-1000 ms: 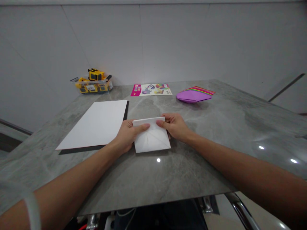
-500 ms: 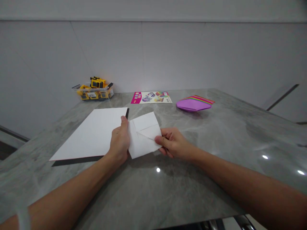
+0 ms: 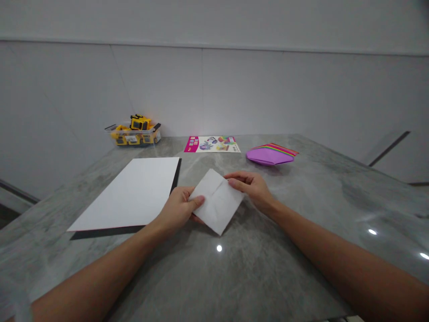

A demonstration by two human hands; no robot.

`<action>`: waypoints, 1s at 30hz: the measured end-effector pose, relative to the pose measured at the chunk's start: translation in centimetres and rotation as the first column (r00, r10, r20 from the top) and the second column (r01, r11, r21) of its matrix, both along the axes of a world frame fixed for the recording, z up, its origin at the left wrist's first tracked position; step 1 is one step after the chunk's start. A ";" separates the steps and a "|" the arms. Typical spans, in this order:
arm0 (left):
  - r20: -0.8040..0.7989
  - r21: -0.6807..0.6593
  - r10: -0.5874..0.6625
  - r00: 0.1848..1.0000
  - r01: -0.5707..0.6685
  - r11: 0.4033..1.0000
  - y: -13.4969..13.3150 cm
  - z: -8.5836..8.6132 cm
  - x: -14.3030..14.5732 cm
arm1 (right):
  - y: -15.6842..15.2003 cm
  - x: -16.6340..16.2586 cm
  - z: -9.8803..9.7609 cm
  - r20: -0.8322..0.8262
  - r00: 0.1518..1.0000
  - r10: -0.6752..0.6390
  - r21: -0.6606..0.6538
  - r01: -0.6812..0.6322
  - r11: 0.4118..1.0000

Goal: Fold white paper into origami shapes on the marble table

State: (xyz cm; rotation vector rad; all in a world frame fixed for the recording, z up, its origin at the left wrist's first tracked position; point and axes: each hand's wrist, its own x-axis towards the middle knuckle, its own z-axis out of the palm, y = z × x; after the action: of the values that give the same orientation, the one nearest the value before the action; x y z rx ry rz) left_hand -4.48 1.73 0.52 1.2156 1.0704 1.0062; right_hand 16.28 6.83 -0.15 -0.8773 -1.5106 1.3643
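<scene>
A folded sheet of white paper, roughly square with creases across it, is held above the grey marbled table. My left hand pinches its left corner, thumb on top and fingers underneath. At the upper right edge, my right hand grips the paper between thumb and fingers. Just left of my left hand lies a stack of large white sheets on a dark board.
Yellow toy trucks fill a clear plastic box at the back left. A printed leaflet lies near the wall. Purple folded paper with rainbow-coloured edges sits at the back right of the grey table.
The folded paper has been turned, one corner now pointing towards me. My left thumb has moved onto its face, and my right hand has shifted to its upper right edge.
</scene>
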 end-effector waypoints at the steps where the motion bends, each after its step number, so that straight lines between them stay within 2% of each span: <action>1: -0.008 -0.026 -0.053 0.999 0.053 0.998 -0.1 0.0 0.0 | 0.1 0.2 0.1 0.009 0.998 0.067 -0.025 -0.067 0.997; 3: 0.019 -0.072 -0.113 0.993 0.115 0.991 -0.1 0.0 0.1 | -0.1 0.3 0.1 0.046 0.982 0.183 -0.058 -0.180 0.982; 4: 0.049 -0.092 -0.114 0.992 0.118 0.989 -0.1 0.0 0.1 | -0.2 0.2 0.0 0.048 0.979 0.197 -0.057 -0.194 0.979; 8: 0.189 -0.130 0.027 0.982 -0.002 0.991 0.3 0.0 0.2 | -0.8 -0.5 -0.7 -0.084 0.996 0.038 -0.054 -0.043 0.998; 10: 0.218 -0.136 0.117 0.969 -0.089 0.987 0.5 0.0 0.2 | -0.8 -0.6 -1.0 -0.147 0.989 0.029 -0.075 -0.040 0.996; 13: 0.089 -0.035 0.180 0.980 -0.177 0.984 0.4 0.2 0.0 | -0.8 -0.2 -1.0 -0.196 0.954 0.229 -0.058 -0.244 0.968; 15: -0.066 0.099 0.188 0.980 -0.181 0.979 0.1 0.5 0.0 | -0.9 0.0 -0.8 -0.181 0.911 0.371 -0.031 -0.382 0.924; 16: -0.124 0.158 0.195 0.973 -0.175 0.972 0.0 0.7 0.0 | -0.9 0.1 -0.8 -0.154 0.906 0.394 -0.025 -0.402 0.915; 17: -0.156 0.194 0.202 0.967 -0.171 0.966 -0.2 0.8 0.0 | -1.0 0.0 -0.8 -0.119 0.917 0.381 -0.026 -0.387 0.922; 19: -0.135 0.180 0.192 0.972 -0.166 0.970 -0.4 0.9 0.2 | -1.2 -0.3 -0.8 -0.047 0.956 0.290 -0.046 -0.292 0.955; 21: -0.030 0.081 0.122 0.992 -0.119 0.990 -0.5 0.8 0.4 | -1.3 -0.6 -0.8 -0.011 0.980 0.199 -0.076 -0.199 0.977; 25: 0.170 -0.097 -0.033 0.985 0.050 0.994 -0.5 0.3 0.8 | -1.2 -1.0 -0.9 -0.086 0.990 0.109 -0.124 -0.119 0.985; 27: 0.161 -0.122 -0.045 0.986 0.065 0.990 -0.4 0.0 0.7 | -1.1 -1.0 -0.9 -0.093 0.993 0.079 -0.125 -0.090 0.988; 30: 0.052 -0.097 -0.046 0.998 0.051 0.994 -0.4 -0.2 0.6 | -1.3 -1.2 -0.9 -0.026 0.998 0.048 -0.090 -0.051 0.995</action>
State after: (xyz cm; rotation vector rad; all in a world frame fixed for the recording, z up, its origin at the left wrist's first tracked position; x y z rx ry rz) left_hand -3.91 1.34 0.31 1.1264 1.0343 0.9313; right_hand 15.07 5.57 -1.01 -0.8816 -1.4704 1.4841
